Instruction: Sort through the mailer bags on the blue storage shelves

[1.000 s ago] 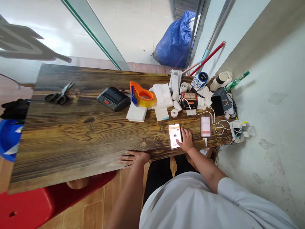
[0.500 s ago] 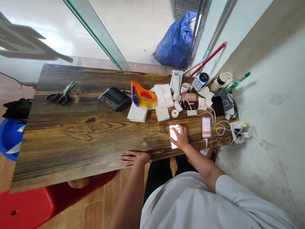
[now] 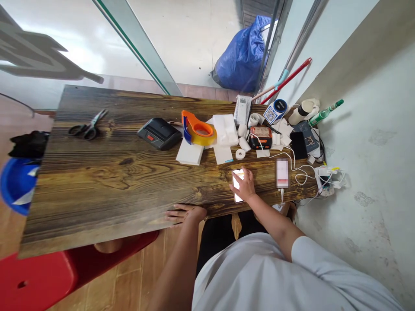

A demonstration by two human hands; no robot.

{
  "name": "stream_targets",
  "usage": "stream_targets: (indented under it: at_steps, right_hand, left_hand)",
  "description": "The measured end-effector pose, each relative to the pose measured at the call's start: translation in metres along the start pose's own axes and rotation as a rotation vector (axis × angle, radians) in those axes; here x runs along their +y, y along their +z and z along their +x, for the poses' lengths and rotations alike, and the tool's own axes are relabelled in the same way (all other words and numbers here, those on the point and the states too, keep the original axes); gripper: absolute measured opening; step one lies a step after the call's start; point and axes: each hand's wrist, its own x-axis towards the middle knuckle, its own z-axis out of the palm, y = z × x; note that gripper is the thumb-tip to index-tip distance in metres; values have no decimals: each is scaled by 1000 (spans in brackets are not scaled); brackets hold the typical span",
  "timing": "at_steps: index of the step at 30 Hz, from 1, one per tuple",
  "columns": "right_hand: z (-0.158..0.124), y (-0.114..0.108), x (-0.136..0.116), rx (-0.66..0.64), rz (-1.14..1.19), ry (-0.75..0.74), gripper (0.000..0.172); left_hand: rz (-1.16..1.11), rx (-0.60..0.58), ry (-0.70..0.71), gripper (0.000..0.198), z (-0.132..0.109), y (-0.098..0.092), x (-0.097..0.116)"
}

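A lit smartphone [image 3: 237,197] lies flat on the dark wooden table [image 3: 129,190] near its front edge. Over its screen is my right hand [image 3: 245,186], palm down with fingers spread, some fingertips at the glass; the hand covers part of the display. My left hand [image 3: 186,214] rests flat on the table's front edge, fingers stretched to the left, holding nothing. To the right of the smartphone a second phone [image 3: 282,172], its screen blurred, is plugged into a white cable [image 3: 282,194].
Behind the hands lie a black label printer [image 3: 159,134], an orange tape dispenser [image 3: 194,119], white cards [image 3: 189,154], paper rolls [image 3: 240,154] and an orange-black device [image 3: 261,140]. Scissors [image 3: 89,127] are at far left. A wall [image 3: 372,151] bounds the right; a red stool [image 3: 35,276] stands below left.
The view has shifted slightly, moving the table items a little rightward. The fingers of my right hand have moved slightly over the smartphone, and its screen content looks different. My left hand stays resting.
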Motion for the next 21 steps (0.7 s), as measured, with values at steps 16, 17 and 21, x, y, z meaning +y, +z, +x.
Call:
stream_targets:
  at_steps: [16,17,21]
  right_hand:
    - [-45,1,36,63,91,-109,73]
    - [-45,-1,35,71,93,-116,72]
    - [-45,-4,33,90,101,-164,62]
  left_hand:
    - [1,36,9,86,1,6,-3]
    - [3,30,3,86,1,7,-3]
    - [3,-18,-4,100,3,5,-5]
